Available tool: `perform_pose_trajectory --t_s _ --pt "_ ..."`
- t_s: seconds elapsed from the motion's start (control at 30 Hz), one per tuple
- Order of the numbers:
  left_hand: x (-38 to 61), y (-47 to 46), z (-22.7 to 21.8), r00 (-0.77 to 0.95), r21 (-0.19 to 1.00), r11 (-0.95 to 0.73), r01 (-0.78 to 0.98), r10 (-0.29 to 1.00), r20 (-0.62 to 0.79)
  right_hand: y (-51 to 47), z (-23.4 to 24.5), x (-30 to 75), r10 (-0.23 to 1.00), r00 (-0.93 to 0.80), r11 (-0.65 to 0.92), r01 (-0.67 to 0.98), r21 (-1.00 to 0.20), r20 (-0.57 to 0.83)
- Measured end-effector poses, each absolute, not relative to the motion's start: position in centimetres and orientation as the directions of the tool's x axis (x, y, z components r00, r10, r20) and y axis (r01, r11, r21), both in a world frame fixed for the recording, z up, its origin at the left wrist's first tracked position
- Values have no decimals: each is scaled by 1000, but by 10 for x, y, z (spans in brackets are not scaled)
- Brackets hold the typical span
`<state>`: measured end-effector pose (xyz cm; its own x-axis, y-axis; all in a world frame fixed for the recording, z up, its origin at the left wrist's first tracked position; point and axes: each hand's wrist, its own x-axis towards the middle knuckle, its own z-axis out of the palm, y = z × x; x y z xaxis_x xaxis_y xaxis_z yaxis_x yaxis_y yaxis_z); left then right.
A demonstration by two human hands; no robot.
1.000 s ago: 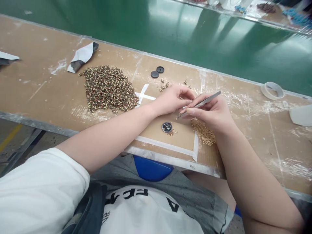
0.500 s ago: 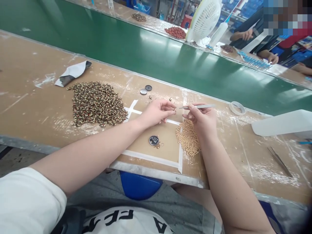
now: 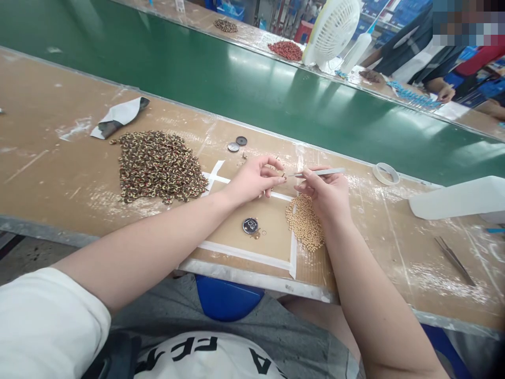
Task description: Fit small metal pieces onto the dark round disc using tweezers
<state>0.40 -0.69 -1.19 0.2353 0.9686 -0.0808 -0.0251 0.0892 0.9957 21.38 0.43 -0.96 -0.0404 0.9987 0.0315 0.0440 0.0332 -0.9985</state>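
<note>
Between thumb and fingertips, my left hand (image 3: 262, 179) pinches a tiny dark piece whose kind is too small to make out. My right hand (image 3: 329, 192) is closed on metal tweezers (image 3: 325, 171), their tip pointing left and meeting the left fingertips. Under the right hand lies a pile of small tan beads (image 3: 305, 223). Left of my left hand spreads a large heap of small dark-and-cream pieces (image 3: 160, 167). Nearer me, a round black container (image 3: 250, 226) with pale marks sits with a few tiny bits beside it.
Two small round lids (image 3: 233, 147) lie behind my left hand. To the right are a tape roll (image 3: 385, 174), a white plastic bottle (image 3: 457, 198) and second tweezers (image 3: 453, 259). A green belt (image 3: 221, 73) runs beyond, with a fan (image 3: 333, 34) and another person's hand (image 3: 445, 93) across it.
The tweezers' tip has moved slightly left, closer to the piece in my left fingertips. Both hands otherwise keep nearly the same place. The view has shifted slightly.
</note>
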Motion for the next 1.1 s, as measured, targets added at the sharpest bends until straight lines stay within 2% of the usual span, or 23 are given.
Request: perform_pose_trajectory --t_s 0.4,0.87,1.1 --pt "3 -5 -16 240 996 58 -63 970 -41 3 -10 214 996 -50 73 90 -993 69" --pt "6 -5 -14 189 975 88 -204 981 -49 -5 -5 203 995 6 102 3 -995 102" --pt "8 -4 -18 151 965 -11 -260 987 52 -9 -6 201 981 14 192 -9 -981 192"
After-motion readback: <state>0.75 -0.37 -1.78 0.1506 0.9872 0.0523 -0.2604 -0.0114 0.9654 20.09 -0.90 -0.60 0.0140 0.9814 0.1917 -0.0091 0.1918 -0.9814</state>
